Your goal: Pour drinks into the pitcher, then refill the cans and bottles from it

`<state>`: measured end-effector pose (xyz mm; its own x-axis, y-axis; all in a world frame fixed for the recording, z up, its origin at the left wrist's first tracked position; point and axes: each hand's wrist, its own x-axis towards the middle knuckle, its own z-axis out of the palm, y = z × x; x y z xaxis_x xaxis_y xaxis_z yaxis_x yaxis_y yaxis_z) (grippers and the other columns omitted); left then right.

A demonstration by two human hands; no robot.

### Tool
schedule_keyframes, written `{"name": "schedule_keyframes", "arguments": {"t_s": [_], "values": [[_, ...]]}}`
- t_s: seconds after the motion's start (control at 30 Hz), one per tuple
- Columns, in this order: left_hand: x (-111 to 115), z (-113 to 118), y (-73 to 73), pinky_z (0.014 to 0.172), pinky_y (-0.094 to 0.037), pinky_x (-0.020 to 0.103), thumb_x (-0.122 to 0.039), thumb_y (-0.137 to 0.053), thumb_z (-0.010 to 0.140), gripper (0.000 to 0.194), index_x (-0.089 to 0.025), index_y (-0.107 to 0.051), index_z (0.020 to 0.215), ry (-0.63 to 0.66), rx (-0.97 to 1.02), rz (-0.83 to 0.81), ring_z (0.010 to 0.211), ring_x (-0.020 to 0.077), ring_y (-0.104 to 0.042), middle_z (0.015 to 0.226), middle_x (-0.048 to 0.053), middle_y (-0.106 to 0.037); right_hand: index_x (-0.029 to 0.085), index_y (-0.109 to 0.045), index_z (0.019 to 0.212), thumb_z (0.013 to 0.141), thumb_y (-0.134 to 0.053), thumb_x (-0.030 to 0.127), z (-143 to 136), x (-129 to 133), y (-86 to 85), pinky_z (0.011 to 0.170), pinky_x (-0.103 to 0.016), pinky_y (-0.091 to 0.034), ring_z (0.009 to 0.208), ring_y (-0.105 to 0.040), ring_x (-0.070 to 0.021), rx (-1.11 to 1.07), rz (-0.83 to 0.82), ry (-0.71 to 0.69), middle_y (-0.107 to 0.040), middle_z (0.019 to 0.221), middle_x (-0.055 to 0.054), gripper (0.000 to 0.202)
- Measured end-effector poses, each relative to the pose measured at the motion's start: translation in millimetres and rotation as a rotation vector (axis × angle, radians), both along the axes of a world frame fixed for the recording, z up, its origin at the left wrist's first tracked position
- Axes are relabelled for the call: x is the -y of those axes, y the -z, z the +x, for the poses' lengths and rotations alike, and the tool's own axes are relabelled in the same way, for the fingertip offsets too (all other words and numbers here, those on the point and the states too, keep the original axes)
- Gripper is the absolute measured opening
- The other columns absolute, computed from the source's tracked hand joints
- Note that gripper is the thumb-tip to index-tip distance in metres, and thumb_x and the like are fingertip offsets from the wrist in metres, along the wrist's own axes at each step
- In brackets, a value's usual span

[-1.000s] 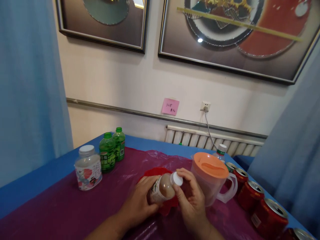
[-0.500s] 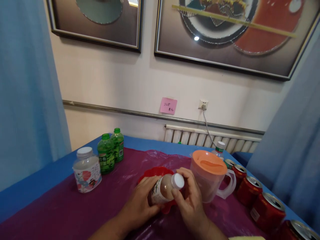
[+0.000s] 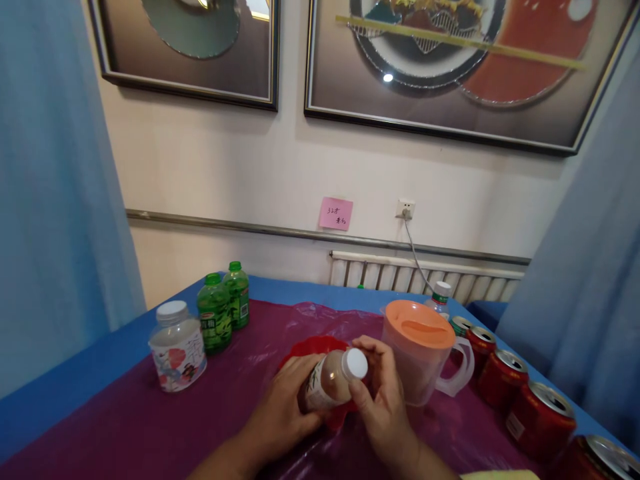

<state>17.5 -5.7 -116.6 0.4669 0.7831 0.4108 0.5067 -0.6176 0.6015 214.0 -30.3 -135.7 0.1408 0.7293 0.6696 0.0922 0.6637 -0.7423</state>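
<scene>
My left hand (image 3: pixel 285 400) is wrapped around the body of a small bottle (image 3: pixel 333 377) with a white label and a brownish see-through upper part. The bottle tilts to the upper right. At its top, my right hand (image 3: pixel 385 400) has thumb and fingers around the white cap (image 3: pixel 356 364), which sits on the neck. Partly hidden behind the hands is a red dish with a wavy rim (image 3: pixel 315 345). Just right of my right hand stands a clear plastic pitcher (image 3: pixel 415 373) with an orange lid (image 3: pixel 419 325).
On the left stand a white-capped jar (image 3: pixel 177 353) and two green bottles (image 3: pixel 214 313). Several red cans (image 3: pixel 540 420) line the right edge, with a white-capped bottle (image 3: pixel 441 293) behind the pitcher. Purple sheeting (image 3: pixel 230 387) covers the blue table (image 3: pixel 280 287).
Both hands keep hold of the bottle and its cap, with hardly any movement. The camera view has shifted slightly.
</scene>
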Motion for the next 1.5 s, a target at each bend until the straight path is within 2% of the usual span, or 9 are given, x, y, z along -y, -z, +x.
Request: {"name": "schedule_keyframes", "arguments": {"t_s": [0.1,0.2,0.4,0.5,0.63,0.9,1.13,1.4,1.5], "values": [[-2,-1,-0.2,0.102,-0.049,0.043,-0.027,-0.079,0.069,0.065,-0.029,-0.057,0.13,-0.006,0.017,-0.004,0.117,0.0283,-0.061,0.129,0.006,-0.066,0.025,-0.044,0.146,0.1,-0.052,0.037,4,5,-3.5,0.11,-0.048,-0.044,0.131,-0.053,-0.0279,0.112,0.008,0.021,-0.054,0.143,-0.012,0.047],[-4,-2,0.7,0.101,-0.05,0.045,-0.041,-0.08,0.072,0.064,-0.027,-0.057,0.131,0.01,0.022,0.01,0.116,0.03,-0.062,0.129,0.009,-0.066,0.027,-0.052,0.14,0.102,-0.047,0.032,6,7,-8.8,0.113,-0.048,-0.04,0.133,-0.051,-0.0271,0.203,0.056,0.057,-0.057,0.141,-0.01,0.039],[-5,-2,4.5,0.099,-0.052,0.045,-0.037,-0.079,0.073,0.061,-0.029,-0.058,0.13,0.006,-0.004,0.031,0.116,0.0297,-0.063,0.127,0.008,-0.067,0.025,-0.055,0.113,0.091,-0.067,0.043,0,0,-8.7,0.096,-0.041,-0.052,0.111,-0.063,-0.025,0.049,0.036,0.0,-0.063,0.119,-0.008,0.031],[-6,-1,3.7,0.1,-0.052,0.046,-0.041,-0.079,0.075,0.063,-0.029,-0.057,0.133,0.011,0.006,0.03,0.117,0.0307,-0.063,0.13,0.009,-0.067,0.026,-0.05,0.128,0.094,-0.062,0.044,1,1,-9.5,0.099,-0.043,-0.051,0.115,-0.061,-0.0259,0.049,0.04,-0.052,-0.062,0.124,-0.009,0.041],[-11,-4,5.7,0.1,-0.053,0.044,-0.045,-0.08,0.074,0.066,-0.031,-0.057,0.134,-0.003,0.016,0.056,0.118,0.0308,-0.063,0.134,0.008,-0.066,0.028,-0.042,0.146,0.099,-0.051,0.028,6,8,-18.3,0.108,-0.043,-0.044,0.127,-0.056,-0.0249,0.233,0.084,-0.041,-0.058,0.138,-0.009,0.048],[-17,-5,12.1,0.099,-0.055,0.043,-0.049,-0.08,0.075,0.067,-0.032,-0.056,0.136,0.013,-0.039,0.089,0.119,0.0303,-0.064,0.135,0.008,-0.066,0.024,-0.055,0.111,0.086,-0.07,0.043,2,-1,-17.1,0.096,-0.039,-0.053,0.108,-0.064,-0.0245,0.111,0.094,-0.006,-0.066,0.115,-0.008,0.035],[-16,-6,11.3,0.1,-0.054,0.044,-0.045,-0.08,0.075,0.07,-0.032,-0.054,0.138,0.013,-0.033,0.076,0.12,0.0311,-0.063,0.138,0.008,-0.064,0.026,-0.042,0.148,0.097,-0.052,0.032,8,7,-20.9,0.107,-0.044,-0.047,0.125,-0.058,-0.0264,0.249,0.14,-0.025,-0.06,0.137,-0.011,0.052],[-14,-3,6.8,0.097,-0.056,0.042,-0.049,-0.08,0.074,0.066,-0.033,-0.058,0.134,0.024,-0.034,0.084,0.115,0.0302,-0.066,0.13,0.006,-0.069,0.024,-0.059,0.116,0.091,-0.065,0.043,4,2,-23.8,0.097,-0.039,-0.052,0.112,-0.065,-0.0246,0.17,0.11,0.01,-0.067,0.12,-0.008,0.033],[-12,-2,3.1,0.098,-0.056,0.043,-0.047,-0.079,0.076,0.065,-0.032,-0.056,0.135,0.041,-0.047,0.078,0.117,0.0302,-0.065,0.132,0.007,-0.068,0.023,-0.056,0.123,0.091,-0.063,0.045,5,4,-23.0,0.098,-0.04,-0.052,0.115,-0.063,-0.0259,0.191,0.111,0.019,-0.065,0.124,-0.01,0.039]]}}
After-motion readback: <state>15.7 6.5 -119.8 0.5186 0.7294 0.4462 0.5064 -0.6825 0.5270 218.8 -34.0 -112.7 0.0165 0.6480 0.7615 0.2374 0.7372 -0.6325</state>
